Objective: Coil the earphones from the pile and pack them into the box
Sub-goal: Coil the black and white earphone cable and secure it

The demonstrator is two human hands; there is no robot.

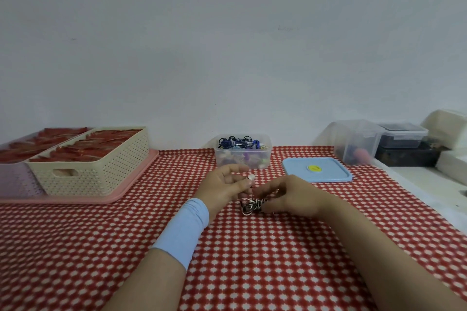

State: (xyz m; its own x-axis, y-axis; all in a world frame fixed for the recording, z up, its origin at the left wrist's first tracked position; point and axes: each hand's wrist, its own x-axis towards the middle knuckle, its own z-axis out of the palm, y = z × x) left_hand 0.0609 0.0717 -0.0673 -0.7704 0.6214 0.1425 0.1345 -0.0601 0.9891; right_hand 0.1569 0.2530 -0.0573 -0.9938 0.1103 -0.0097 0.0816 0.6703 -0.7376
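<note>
Pinching striped coiled earphones (251, 206) between left hand (225, 188) and right hand (290, 197).

I wore a pale blue wristband (182, 230), my earphones (251, 206) were black-and-white striped, the tablecloth (252, 272) red-and-white checked, the lid (328, 174) at two o'clock blue.

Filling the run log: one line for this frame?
step: coiling | left hand: pinches earbud | right hand: grips earphones coil | box: open, lid beside

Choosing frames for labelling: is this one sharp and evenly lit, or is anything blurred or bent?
Head view: soft, even light, no glare. Left hand, right hand and striped earphones reasonably sharp. Wide-angle bending toward the edges; cream basket and clear container at far right look smeared.
</note>
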